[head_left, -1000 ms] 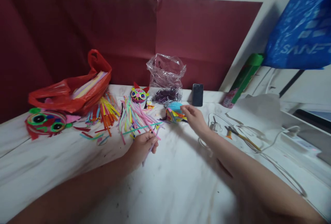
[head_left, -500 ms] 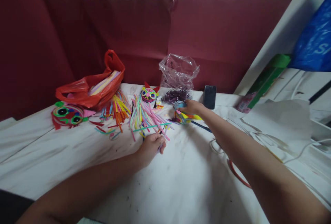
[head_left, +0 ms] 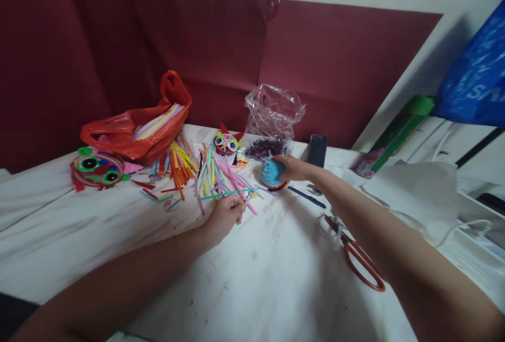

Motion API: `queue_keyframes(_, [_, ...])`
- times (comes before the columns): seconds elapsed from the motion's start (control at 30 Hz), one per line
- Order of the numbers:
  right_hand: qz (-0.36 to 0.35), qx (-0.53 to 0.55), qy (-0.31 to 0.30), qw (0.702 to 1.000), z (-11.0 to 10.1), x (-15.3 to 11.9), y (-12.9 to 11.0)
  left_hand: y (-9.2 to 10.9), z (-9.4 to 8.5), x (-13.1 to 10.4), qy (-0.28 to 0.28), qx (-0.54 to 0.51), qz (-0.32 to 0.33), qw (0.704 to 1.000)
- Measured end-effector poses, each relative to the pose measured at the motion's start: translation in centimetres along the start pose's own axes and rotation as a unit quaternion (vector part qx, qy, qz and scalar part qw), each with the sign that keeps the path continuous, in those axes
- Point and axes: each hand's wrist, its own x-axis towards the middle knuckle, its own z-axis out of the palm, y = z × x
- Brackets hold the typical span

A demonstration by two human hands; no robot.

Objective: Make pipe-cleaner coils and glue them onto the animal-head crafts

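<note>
My left hand (head_left: 225, 215) is closed, with a thin lilac pipe cleaner (head_left: 251, 195) at its fingertips, beside a loose pile of pastel pipe cleaners (head_left: 221, 173). A teal pipe cleaner (head_left: 224, 193) lies across the front of that pile. My right hand (head_left: 294, 167) grips a round, coiled light-blue pipe-cleaner piece (head_left: 271, 172) from its right side, at the table surface. The underside of this piece is mostly hidden. Behind the pile sits a small pipe-cleaner face (head_left: 226, 143) with red ears.
A red plastic bag (head_left: 118, 131) of pipe cleaners stands left, behind a larger decorated face (head_left: 98, 169). A clear bag (head_left: 272, 116) and a phone (head_left: 317, 151) are at the back. Orange-handled scissors (head_left: 363, 260) and a dark strip (head_left: 306, 197) lie near my right arm.
The piece in my right hand has turned, so its blue coiled side now shows instead of its yellow and multicoloured parts. My left hand has shifted slightly. More of the scissors shows.
</note>
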Motion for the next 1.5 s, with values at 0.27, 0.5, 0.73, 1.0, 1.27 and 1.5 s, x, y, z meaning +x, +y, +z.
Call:
queue_keyframes(0.27, [-0.033, -0.015, 0.029, 0.999, 0.5, -1.5, 1.5, 1.2, -4.0, 3.2, 0.099, 0.187, 0.077, 0.974])
queue_keyframes(0.5, [-0.071, -0.016, 0.062, 0.995, 0.9, -2.1, 1.4, 2.0, -8.8, 5.6, 0.207, 0.294, 0.09, 0.929])
queue_keyframes(0.73, [-0.117, 0.012, 0.281, 0.953, 1.8, -3.5, -0.6, 0.3, -10.7, 7.3, 0.262, 0.351, 0.08, 0.895])
queue_keyframes(1.0, [-0.064, 0.088, 0.145, 0.983, 5.9, -1.7, -9.2, -0.9, -9.9, 7.7, 0.291, 0.338, 0.107, 0.889])
queue_keyframes(1.27, [0.103, 0.107, 0.117, 0.982, 9.6, 4.4, -12.8, -1.7, -10.2, 7.3, 0.238, 0.443, 0.108, 0.858])
queue_keyframes(1.5, [0.149, 0.22, 0.177, 0.948, 8.8, 4.6, -10.9, -1.9, -6.9, 4.7, 0.08, 0.569, 0.161, 0.802])
